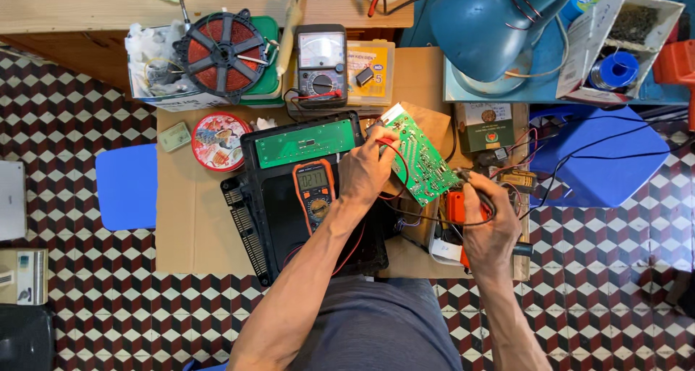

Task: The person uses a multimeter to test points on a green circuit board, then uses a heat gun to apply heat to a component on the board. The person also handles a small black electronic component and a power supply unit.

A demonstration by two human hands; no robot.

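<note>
My left hand (365,172) grips the near edge of a green circuit board (418,154), tilted up over the cardboard work surface, with a red probe lead running past its fingers. My right hand (489,222) pinches a thin black probe whose tip touches the board's lower right edge. An orange digital multimeter (314,192) with a lit display lies just left of my left wrist, on a black appliance housing (289,219). A second long green panel board (304,143) lies at the housing's far end.
An analog multimeter (321,63) and a copper induction coil (222,55) sit at the back. A round red tin (219,141) lies on the cardboard (192,226). A blue desk lamp (492,31) and a blue stool (601,154) stand on the right, and another blue stool (125,186) on the left. The floor is checkered tile.
</note>
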